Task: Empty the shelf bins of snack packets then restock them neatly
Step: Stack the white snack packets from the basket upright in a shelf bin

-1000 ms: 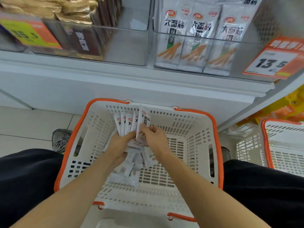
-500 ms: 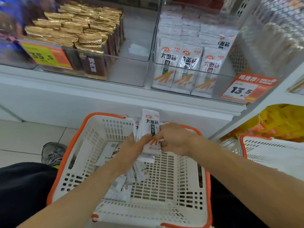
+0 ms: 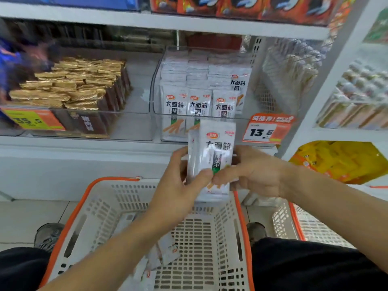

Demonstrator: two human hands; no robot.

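A stack of white snack packets (image 3: pixel 216 148) with black characters stands upright between both my hands, above the far rim of the white basket (image 3: pixel 241 223) with orange trim. My left hand (image 3: pixel 178 185) grips the stack's left side, my right hand (image 3: pixel 254 175) its right side. Just above and behind is a clear shelf bin (image 3: pixel 243 120) holding rows of the same white packets (image 3: pixel 175 106). A few loose packets (image 3: pixel 168 250) lie on the basket's floor, partly hidden by my left forearm.
A second clear bin (image 3: pixel 134 127) to the left holds gold-topped brown packets (image 3: pixel 79 87). An orange price tag (image 3: pixel 266 131) hangs on the right bin's front. Another white basket (image 3: pixel 294 223) stands at the right. Yellow bags (image 3: pixel 340 160) fill the lower right shelf. A shoe (image 3: pixel 48 236) rests on the tiled floor.
Both hands have lifted the stack of white packets out of the basket and up toward the right shelf bin. The view has tilted upward, showing more of the shelves.
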